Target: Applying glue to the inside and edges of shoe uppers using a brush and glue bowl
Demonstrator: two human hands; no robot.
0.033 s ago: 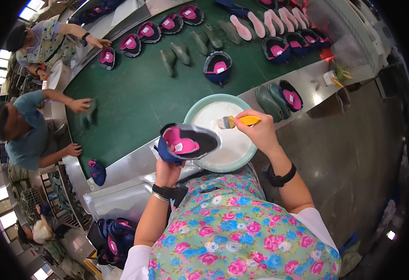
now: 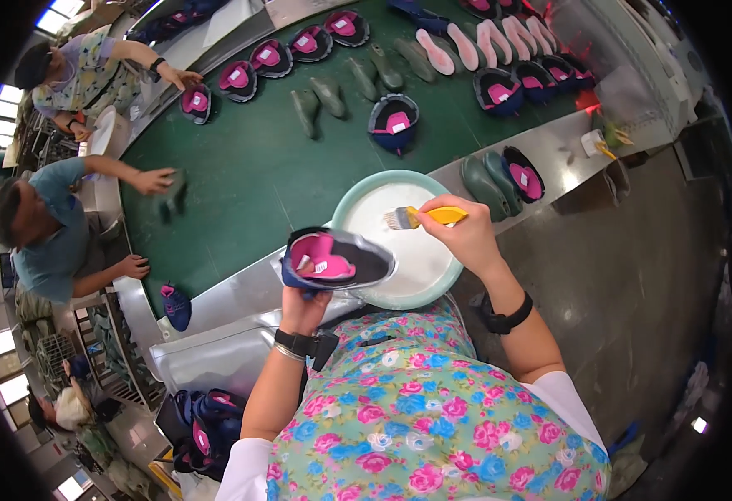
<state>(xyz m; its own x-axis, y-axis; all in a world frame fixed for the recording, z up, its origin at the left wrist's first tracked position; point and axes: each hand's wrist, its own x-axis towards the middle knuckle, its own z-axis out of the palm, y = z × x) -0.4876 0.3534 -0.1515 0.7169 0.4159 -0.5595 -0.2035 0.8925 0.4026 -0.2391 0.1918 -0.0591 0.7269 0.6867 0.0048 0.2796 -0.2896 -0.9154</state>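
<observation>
- The left hand [image 2: 303, 311] is clasping a shoe [image 2: 333, 260], fingers curled on its near side.
- The shoe is partly covering the basin [image 2: 395, 176].
- Right of it, the right hand [image 2: 470, 235] is pinching a brush [image 2: 444, 215] over white liquid [image 2: 416, 260].

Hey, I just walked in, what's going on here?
The person's left hand holds a navy-and-pink shoe upper. The right hand grips a yellow-handled brush over a pale green basin of white liquid. More uppers sit on the green table, where a co-worker's hand is at a blurred dark form.
</observation>
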